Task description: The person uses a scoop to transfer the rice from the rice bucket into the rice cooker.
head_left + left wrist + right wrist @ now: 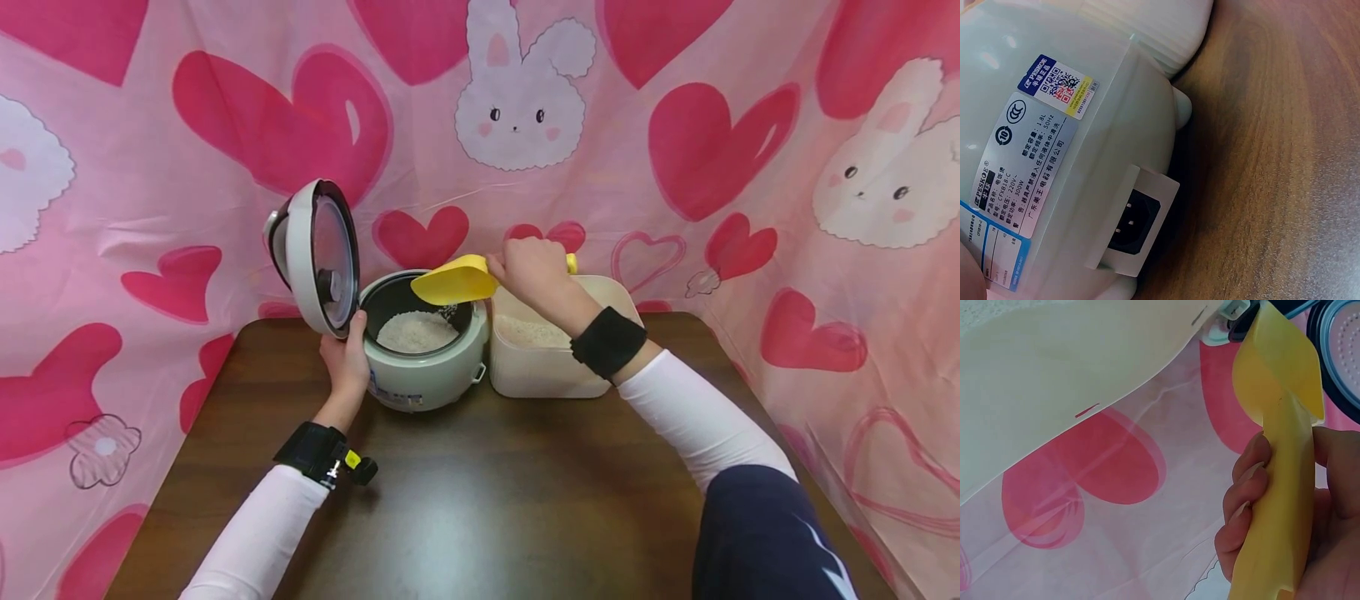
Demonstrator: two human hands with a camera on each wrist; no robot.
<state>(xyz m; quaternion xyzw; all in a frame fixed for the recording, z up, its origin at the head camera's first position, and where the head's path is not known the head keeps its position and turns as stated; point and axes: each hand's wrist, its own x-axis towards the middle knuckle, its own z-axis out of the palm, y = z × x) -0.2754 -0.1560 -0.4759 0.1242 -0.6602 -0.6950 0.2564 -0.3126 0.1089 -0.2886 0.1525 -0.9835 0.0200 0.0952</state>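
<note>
A pale green rice cooker (pixel 423 379) stands with its lid (pixel 300 258) raised, white rice (pixel 417 332) lying in its dark inner pot. My left hand (pixel 347 362) holds the lid's lower edge beside the pot, thumb on the inner side; its other fingers are partly hidden. Over the pot's right side, my right hand (pixel 534 271) grips the handle of a yellow scoop (pixel 457 281), tilted toward the pot. A few grains show beneath it. The right wrist view shows fingers (pixel 1247 487) curled round that handle.
A cream bin (pixel 551 375) with rice in it stands close to the cooker's right side. Both rest toward the back of a dark wooden table (pixel 480 500). A pink heart-patterned cloth (pixel 420 167) hangs behind. The cooker's power socket (pixel 1135 222) faces the left wrist camera.
</note>
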